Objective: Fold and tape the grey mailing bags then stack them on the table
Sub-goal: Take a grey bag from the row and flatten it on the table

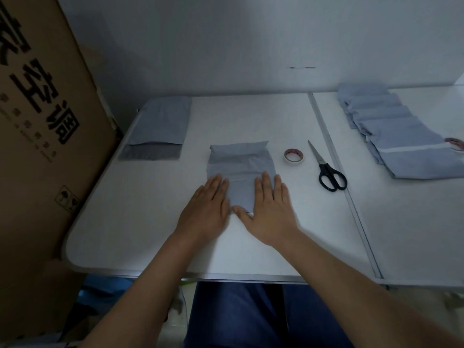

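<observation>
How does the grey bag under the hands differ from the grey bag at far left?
The folded grey mailing bag lies creased under both flat hands, left hand and right hand; the flat grey mailing bag lies untouched, unfolded, its darker flap open. Both are grey and rest on the white table.

We see a tall cardboard box point(37, 146) with black printed characters standing at the table's left edge; grey wall point(226, 41) behind | dark blue trousers point(238, 317) below the near table edge
</observation>
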Tool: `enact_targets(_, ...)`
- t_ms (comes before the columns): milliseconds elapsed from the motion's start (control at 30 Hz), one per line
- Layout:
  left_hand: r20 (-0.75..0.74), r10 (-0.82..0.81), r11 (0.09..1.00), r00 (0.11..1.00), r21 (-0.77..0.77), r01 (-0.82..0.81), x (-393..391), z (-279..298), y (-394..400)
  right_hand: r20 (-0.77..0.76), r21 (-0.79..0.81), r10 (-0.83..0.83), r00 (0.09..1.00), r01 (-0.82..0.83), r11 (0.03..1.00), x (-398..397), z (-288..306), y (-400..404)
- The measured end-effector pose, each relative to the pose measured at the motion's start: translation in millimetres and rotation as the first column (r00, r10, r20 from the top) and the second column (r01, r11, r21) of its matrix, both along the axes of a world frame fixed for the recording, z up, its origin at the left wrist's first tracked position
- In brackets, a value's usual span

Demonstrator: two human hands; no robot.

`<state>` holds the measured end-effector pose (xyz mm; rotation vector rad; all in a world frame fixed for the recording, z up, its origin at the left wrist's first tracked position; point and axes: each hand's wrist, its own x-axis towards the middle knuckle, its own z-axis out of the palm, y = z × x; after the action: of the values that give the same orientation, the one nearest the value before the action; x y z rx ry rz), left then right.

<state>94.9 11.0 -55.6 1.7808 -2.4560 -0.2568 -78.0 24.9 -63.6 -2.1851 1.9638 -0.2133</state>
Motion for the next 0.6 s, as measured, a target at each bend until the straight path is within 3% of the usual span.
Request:
enact_targets(333, 0.147, 0.079, 0.973, 0.986, 0.204, -0.108, 28, 14, 2, -0.028, 0.012, 0.011, 1.000, -0.011, 1.000, -6, -1, 0)
enact_targets(500, 0.077, 0.016, 0.999, 0.997, 0.036, -0.019, 6, 22, -3, -0.049, 0.019, 0.009, 0.999, -0.008, 1.000, -5, 1, 0)
enact_targets(600, 0.050, -0.004, 0.994, 0.999, 0.110, -0.002, -7, 10, -4, -0.050, 0.025, 0.007, 0.999, -0.006, 1.000, -6, 1, 0)
